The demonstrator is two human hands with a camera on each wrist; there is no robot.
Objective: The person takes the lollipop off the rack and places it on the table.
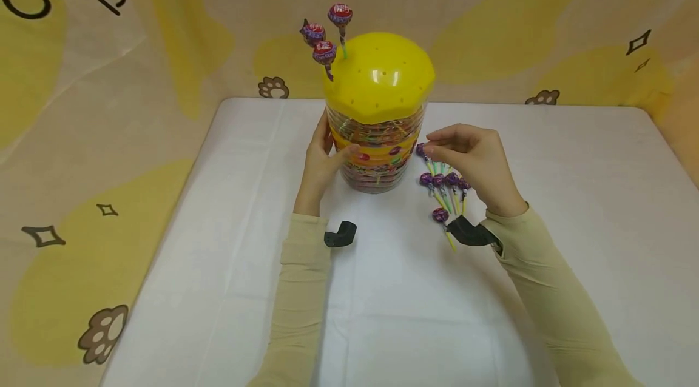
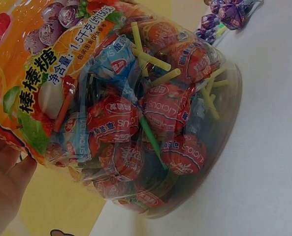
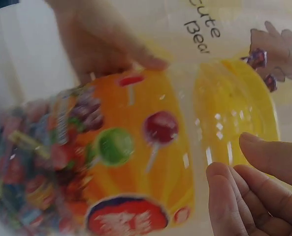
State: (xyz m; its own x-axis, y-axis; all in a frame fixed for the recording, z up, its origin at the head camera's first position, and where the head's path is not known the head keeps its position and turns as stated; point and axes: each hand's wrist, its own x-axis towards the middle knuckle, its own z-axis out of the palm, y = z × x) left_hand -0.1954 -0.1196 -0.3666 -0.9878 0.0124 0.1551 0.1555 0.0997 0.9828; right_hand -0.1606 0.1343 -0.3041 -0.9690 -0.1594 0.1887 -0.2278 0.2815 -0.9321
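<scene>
A clear plastic jar [image 2: 160, 118] packed with wrapped lollipops, with an orange printed label [image 3: 136, 123], stands on the table under a yellow domed lid [image 1: 382, 74]. My left hand [image 1: 322, 162] holds the jar's left side, thumb across the front. Three purple-wrapped lollipops [image 1: 325, 53] stick up from holes at the lid's left. My right hand [image 1: 475, 159] hovers right of the jar, thumb and fingers bent but apart, with nothing visible between them. Just by its fingertips in the head view is the head of a purple lollipop [image 1: 420, 149]. Several more lollipops [image 1: 438, 181] lie below.
A white cloth covers the table [image 1: 246, 290]. One lollipop [image 1: 440, 215] lies apart, nearest the front. Black wrist cameras sit at both sleeves. Behind the table hangs a yellow and cream printed backdrop [image 1: 491, 11].
</scene>
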